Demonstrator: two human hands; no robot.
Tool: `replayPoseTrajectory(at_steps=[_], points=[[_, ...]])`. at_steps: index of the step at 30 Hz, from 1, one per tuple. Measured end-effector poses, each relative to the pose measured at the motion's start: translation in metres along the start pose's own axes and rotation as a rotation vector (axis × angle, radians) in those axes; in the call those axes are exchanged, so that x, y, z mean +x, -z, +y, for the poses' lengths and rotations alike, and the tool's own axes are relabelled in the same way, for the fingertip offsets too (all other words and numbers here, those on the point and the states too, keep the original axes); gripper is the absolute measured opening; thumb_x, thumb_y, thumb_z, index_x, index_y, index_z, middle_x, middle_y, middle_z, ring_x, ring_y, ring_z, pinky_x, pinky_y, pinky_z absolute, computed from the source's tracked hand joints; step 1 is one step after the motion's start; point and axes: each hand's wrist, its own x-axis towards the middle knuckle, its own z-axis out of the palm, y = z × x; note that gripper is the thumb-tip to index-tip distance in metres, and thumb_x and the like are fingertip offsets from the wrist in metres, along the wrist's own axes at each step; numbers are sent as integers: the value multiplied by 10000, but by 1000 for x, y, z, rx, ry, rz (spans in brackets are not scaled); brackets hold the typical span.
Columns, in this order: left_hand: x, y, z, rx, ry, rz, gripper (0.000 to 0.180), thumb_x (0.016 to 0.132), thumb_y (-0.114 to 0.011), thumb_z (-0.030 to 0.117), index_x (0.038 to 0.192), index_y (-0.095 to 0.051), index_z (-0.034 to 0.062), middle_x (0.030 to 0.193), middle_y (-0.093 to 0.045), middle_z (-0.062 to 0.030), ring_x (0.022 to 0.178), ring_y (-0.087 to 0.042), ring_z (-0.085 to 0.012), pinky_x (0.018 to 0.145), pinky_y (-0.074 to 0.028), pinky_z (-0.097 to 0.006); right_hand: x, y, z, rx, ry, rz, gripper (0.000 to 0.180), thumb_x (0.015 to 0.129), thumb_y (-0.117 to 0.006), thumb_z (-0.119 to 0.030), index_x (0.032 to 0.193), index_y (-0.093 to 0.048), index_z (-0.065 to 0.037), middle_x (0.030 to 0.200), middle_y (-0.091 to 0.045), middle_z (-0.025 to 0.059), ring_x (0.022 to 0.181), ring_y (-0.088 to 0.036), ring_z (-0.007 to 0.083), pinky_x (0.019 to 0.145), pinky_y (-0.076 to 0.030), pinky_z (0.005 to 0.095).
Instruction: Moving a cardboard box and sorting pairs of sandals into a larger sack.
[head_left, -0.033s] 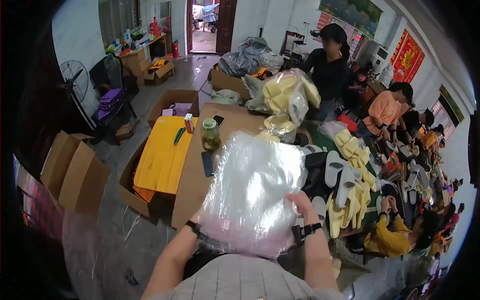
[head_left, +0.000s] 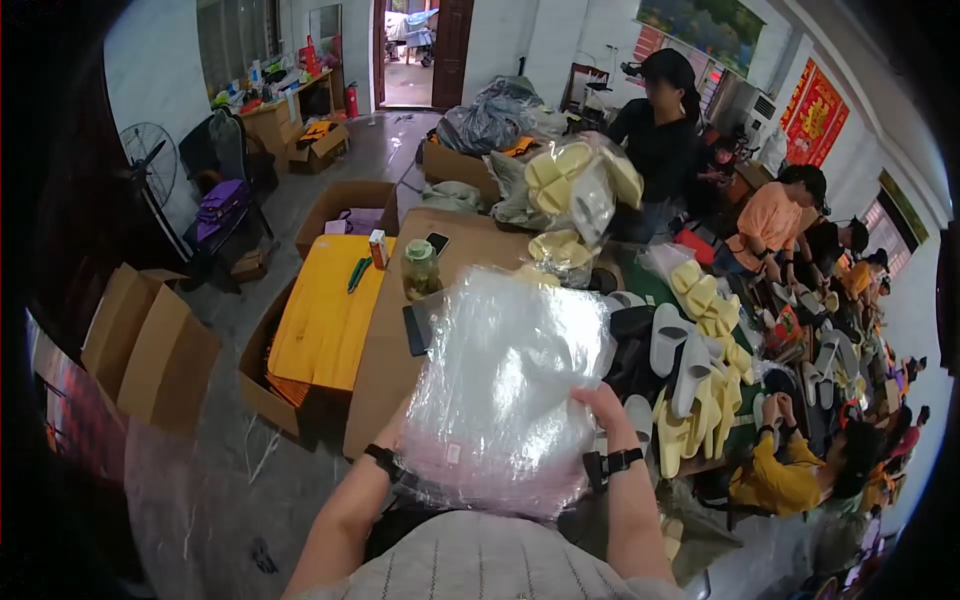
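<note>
In front of my body I hold a stack of clear plastic bags (head_left: 510, 370), shiny and pinkish along its near edge. My right hand (head_left: 600, 402) grips the right edge, thumb on top and the other fingers mostly hidden underneath. At the left edge, my left hand (head_left: 396, 432) supports the stack; the plastic covers most of its fingers. Just beyond the stack's left corner stand a greenish jar (head_left: 421, 268) and a dark phone (head_left: 415, 330) on a brown cardboard surface (head_left: 375, 405). Grey and pale yellow slippers (head_left: 690, 375) lie to the right of the stack.
Left of the cardboard, a yellow board (head_left: 330, 310) rests over an open carton (head_left: 262, 395), bearing a green tool (head_left: 358, 274) and a small box (head_left: 378, 249). Across the table a person in black (head_left: 655, 130) handles bagged yellow slippers (head_left: 560, 180). Several people sit along the right.
The plastic stack has shifted very slightly in my hands, and its left edge shows a little differently. Across the table, the bagged yellow slippers have turned a little.
</note>
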Motion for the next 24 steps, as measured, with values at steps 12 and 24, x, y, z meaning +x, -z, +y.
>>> replayPoseTrajectory(at_steps=[12,24], points=[[-34,-42,22,433,-217,-62,538,936,-642,98,1429,-445,13,1317,-574,-85,1159,-539,-146,976,-455,-320,-48,5,-14,-78,127,265,951,803,-806,-421,1475,-329,52,1389,-511,246,1264,-522,296,1035,-434,408],[-28,-36,-8,620,-174,80,595,953,-610,186,1485,-374,62,1354,-566,-129,1219,-527,-211,1034,-421,-361,-105,-33,59,-23,116,179,441,895,-698,-171,1253,-556,45,1091,-675,130,960,-625,205,844,-502,348]])
